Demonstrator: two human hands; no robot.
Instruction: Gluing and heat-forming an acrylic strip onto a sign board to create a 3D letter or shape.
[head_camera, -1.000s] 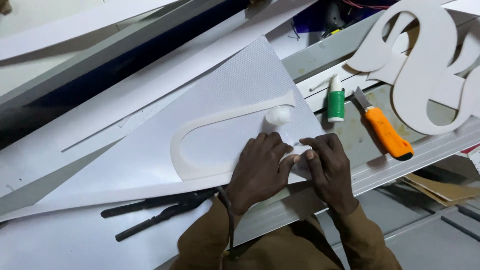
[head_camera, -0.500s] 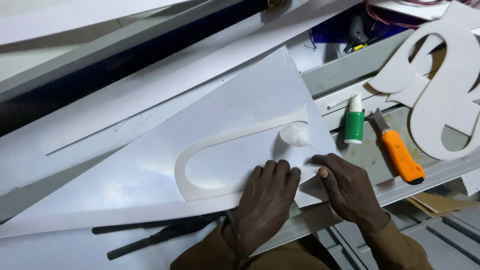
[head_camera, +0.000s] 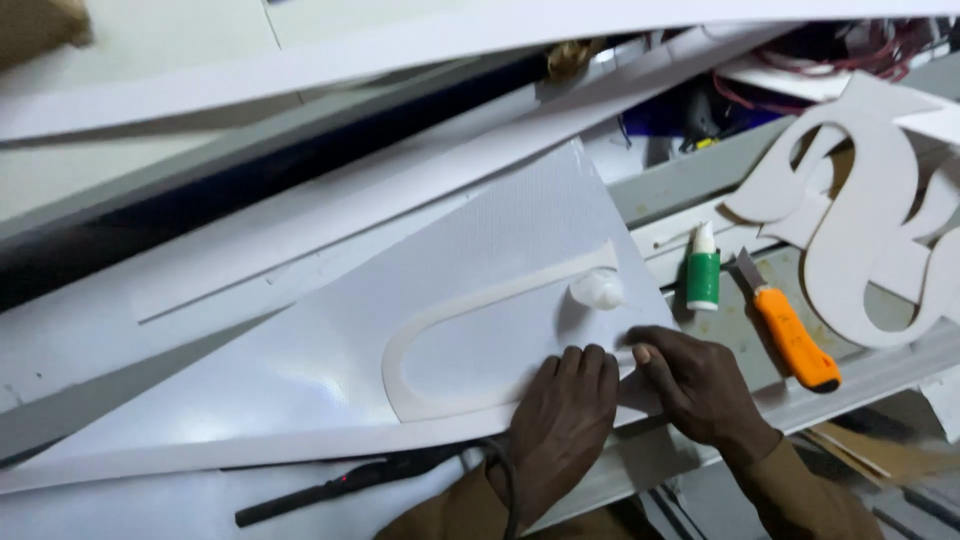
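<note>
Left hand (head_camera: 558, 425): at 6 o'clock in the view, palm down, fingers together and flat on the white sheet (head_camera: 420, 330), pressing the near end of the U-shaped white strip (head_camera: 440, 325); it grips nothing.

Right hand (head_camera: 700, 385): just beside the left hand, at its 3 o'clock, fingers bent, fingertips on the sheet's right edge; whether anything is pinched cannot be told.

White sheet: large, triangular, centre of view, lying over other white panels and a grey bench (head_camera: 730, 330).

U-shaped strip: on the sheet, bend toward 9 o'clock, upper arm running toward 2 o'clock.

White blob (head_camera: 597, 290): at the upper arm's end, 12 o'clock of the hands.

Small green bottle with white cap (head_camera: 703, 270): upright, 1 o'clock of the right hand.

Orange utility knife (head_camera: 790, 335): just beside the bottle, at its 4 o'clock.

White cut-out shapes (head_camera: 870, 230): 2 o'clock.

Black tool (head_camera: 340, 485): 8 o'clock, near the left wrist.
</note>
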